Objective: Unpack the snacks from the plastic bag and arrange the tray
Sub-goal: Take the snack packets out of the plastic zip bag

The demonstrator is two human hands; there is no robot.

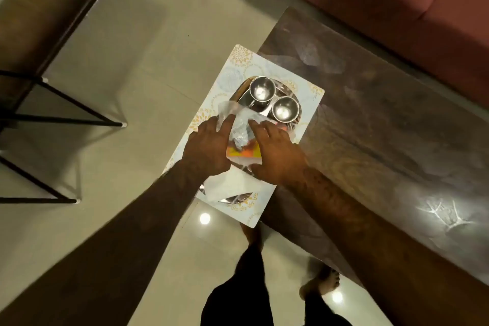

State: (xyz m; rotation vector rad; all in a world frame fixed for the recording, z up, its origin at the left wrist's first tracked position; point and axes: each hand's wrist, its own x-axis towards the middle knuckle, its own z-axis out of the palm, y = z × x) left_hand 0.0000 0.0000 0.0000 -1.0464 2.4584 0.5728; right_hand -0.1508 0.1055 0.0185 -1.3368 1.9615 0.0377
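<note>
A clear plastic bag (239, 124) lies on a steel tray (244, 99) that rests on a patterned placemat (309, 111). Through the bag shows an orange and yellow snack packet (243, 153). My left hand (206, 148) grips the bag's left side, forefinger stretched up along the plastic. My right hand (275, 156) holds the bag's right side with fingers spread. Two small steel bowls (262, 88) (285, 108) stand on the far part of the tray. The near part of the tray is hidden under white plastic or paper (229, 185).
The placemat overhangs the left end of a dark glossy table (383, 140). A red sofa (397, 2) stands behind it. A black metal-framed stand (53, 119) is on the tiled floor at left. My legs and bare feet (321, 283) are below.
</note>
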